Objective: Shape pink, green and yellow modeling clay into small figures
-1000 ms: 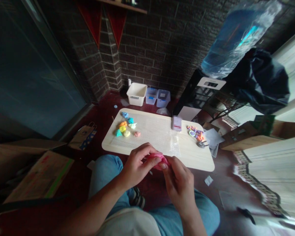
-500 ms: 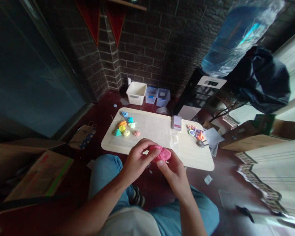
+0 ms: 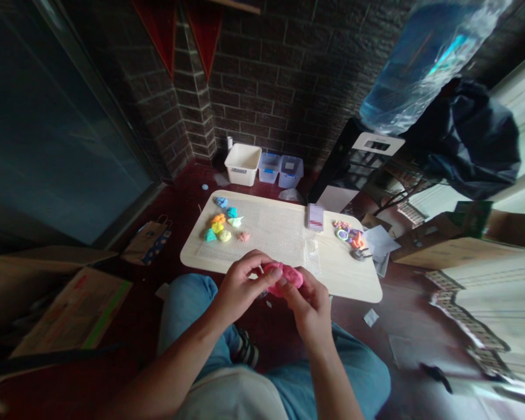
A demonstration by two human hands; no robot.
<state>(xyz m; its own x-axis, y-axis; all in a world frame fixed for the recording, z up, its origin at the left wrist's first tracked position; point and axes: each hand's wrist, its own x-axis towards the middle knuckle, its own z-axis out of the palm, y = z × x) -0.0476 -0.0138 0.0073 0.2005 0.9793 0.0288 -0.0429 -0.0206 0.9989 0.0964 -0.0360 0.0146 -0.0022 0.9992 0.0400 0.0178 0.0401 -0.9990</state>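
1. Your left hand (image 3: pixel 245 282) and right hand (image 3: pixel 310 304) together grasp the pink clay (image 3: pixel 293 276);
2. it is up by the near edge of your desk (image 3: pixel 350 280);
3. coloured lumps (image 3: pixel 217 228) lie on the desk's left end.

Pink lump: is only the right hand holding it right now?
No, the left hand and the right hand both grip the pink lump.

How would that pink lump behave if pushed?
The pink lump is probably soft, given its uneven surface. Probably light, too: the left hand and right hand hold it by fingers and thumbs. Being irregular, it likely wouldn't roll.
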